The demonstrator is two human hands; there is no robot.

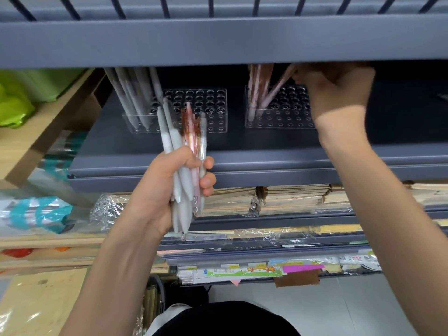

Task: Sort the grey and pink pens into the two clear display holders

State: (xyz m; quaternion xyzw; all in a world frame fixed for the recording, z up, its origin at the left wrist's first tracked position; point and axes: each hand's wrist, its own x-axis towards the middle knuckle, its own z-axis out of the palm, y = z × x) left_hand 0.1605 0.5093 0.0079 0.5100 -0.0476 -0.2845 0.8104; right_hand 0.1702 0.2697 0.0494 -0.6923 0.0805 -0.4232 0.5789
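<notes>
— Left hand (184,180)?
— Curled tight round a bundle of grey and pink pens (174,139), before the left holder (213,110).
— Right hand (337,88)?
— At a pink pen (278,89) standing in the right holder (286,117); grip shadowed, can't tell.

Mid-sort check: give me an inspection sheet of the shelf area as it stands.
Surface: grey shelf, under an upper shelf.
Job's things: left holder has grey pens; right holder has pink pens; many holes free.
Clutter: wrapped paper stacks on lower shelves.
Hands: left hand grips a mixed pen bundle; right hand at the top of a leaning pink pen, grip shaded.
Cables: nothing seen.
Surroundings: green bag on wooden shelving at left.
</notes>
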